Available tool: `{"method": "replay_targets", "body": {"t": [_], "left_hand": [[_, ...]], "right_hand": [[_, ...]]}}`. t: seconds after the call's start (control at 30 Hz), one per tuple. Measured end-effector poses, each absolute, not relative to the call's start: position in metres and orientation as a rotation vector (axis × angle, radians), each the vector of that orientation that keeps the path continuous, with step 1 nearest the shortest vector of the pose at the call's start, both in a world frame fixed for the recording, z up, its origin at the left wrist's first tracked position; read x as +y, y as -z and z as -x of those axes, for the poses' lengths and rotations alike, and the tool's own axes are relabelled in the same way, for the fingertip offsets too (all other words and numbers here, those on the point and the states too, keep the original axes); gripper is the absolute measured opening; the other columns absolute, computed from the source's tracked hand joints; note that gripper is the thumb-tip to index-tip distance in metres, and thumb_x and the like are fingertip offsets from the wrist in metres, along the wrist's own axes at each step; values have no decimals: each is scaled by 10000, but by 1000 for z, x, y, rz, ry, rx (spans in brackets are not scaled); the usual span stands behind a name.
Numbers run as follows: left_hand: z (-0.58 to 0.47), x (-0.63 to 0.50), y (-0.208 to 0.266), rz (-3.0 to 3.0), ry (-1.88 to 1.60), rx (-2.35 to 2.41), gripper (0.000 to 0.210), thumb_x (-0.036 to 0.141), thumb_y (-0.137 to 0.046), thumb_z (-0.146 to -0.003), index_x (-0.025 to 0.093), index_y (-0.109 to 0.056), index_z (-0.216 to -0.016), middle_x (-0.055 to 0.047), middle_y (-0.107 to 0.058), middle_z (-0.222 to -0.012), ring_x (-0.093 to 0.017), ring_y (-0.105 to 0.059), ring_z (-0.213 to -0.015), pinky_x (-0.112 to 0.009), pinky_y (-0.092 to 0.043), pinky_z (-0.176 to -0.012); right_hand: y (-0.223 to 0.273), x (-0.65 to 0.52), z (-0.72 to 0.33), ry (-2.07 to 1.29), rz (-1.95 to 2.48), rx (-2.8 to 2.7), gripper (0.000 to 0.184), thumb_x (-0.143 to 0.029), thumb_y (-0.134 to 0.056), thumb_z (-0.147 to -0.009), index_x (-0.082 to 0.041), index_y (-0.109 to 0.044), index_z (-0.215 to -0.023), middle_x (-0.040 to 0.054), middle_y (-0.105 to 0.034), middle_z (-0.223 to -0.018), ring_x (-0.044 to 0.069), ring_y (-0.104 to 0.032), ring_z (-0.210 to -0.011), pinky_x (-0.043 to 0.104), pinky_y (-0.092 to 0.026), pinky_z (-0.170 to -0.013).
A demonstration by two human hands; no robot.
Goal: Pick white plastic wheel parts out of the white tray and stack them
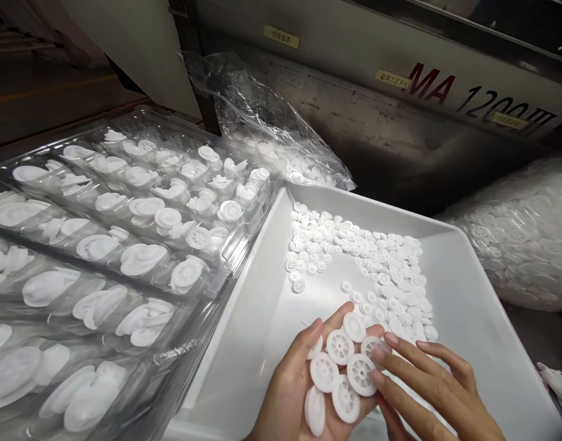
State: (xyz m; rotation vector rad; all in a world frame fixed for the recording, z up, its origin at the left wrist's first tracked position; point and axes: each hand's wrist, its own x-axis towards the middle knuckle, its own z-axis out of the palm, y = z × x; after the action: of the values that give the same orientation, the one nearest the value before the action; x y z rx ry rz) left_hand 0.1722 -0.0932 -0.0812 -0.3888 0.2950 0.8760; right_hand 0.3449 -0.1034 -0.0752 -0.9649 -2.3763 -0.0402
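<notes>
My left hand [285,392] is cupped palm up over the front of the grey bin [257,300], holding several round white plastic gears [339,346] with spoked centres. One gear [315,410] leans on its edge at the heel of the palm. From the right, my right hand [432,386] reaches in with its fingers stretched out. Its fingertips touch the gears at the right side of the pile; its thumb is mostly hidden. Farther back in the bin lie many loose small white gears [395,288], spread along the far and right sides.
Clear plastic trays [244,245] with white parts in their compartments stand at the left. A clear bag [281,128] of white parts lies behind the bin. Another full bag [529,233] bulges at the right. A machine panel [336,92] rises at the back.
</notes>
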Motion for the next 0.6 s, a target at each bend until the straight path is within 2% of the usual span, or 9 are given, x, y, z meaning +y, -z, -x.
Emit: {"method": "replay_targets", "body": {"t": [0.27,0.47,0.6], "left_hand": [[-173,-91,81,407,-895,265,399,363,-463,-867,175,-590,-1196,-157,-683,-1074,-239,-625,-1026,-345,-421,-890],[-172,-93,79,345,-881,380,458,387,-446,-883,190,-489,-1294,-174,-643,-1164,-271,-604,-1072,-360,-450,-862],[-174,-92,78,316,-912,398,471,381,-414,-903,172,-448,-1323,-189,-623,-1195,-274,-576,-1116,-379,-431,-913]], "right_hand": [[80,-103,-349,52,911,-2400,371,26,-652,-730,-124,-620,-1068,99,-677,-1062,236,-561,-1123,402,-436,-877],[80,-109,-348,-17,959,-2364,372,36,-623,-743,-125,-620,-1078,76,-664,-1103,232,-540,-1152,393,-441,-921],[80,-108,-351,-14,964,-2347,375,40,-612,-739,-121,-622,-1077,71,-660,-1111,237,-545,-1148,389,-462,-913]]}}
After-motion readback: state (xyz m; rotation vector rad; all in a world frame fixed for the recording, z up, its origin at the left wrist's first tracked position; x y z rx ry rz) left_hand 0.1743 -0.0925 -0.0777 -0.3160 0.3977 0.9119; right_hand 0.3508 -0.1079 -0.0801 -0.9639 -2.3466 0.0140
